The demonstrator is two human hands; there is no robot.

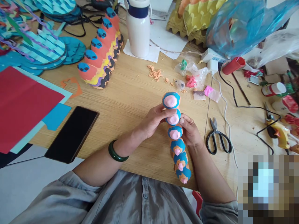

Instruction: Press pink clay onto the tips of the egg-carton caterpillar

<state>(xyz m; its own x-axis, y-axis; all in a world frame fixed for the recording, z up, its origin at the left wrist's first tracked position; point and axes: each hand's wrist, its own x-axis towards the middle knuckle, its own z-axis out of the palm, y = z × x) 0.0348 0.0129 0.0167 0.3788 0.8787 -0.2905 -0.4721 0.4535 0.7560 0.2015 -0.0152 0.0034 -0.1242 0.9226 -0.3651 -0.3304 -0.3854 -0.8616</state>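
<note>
A strip of egg-carton cups (pixel 177 144) is held up between my hands, running from above the table toward my body. Blue clay-like caps cover its cups; the upper ones carry wide pink discs, the lower ones small pink lumps. My left hand (pixel 153 120), with a dark green bangle at the wrist, grips the strip near its far end, the thumb lying on the second cup's pink disc. On the opposite side, my right hand (pixel 189 130) holds the strip beside the second and third cups, thumb and finger against its edge. Some fingers are hidden behind the strip.
Black-handled scissors (pixel 217 137) lie right of my right hand. At left are a phone (pixel 72 133) and red paper (pixel 28 105). Farther back stand a painted egg-carton piece (pixel 100 59) and a white bottle (pixel 139 31). Cables, orange scraps (pixel 154 73) and clay packets (pixel 191 81) are at right.
</note>
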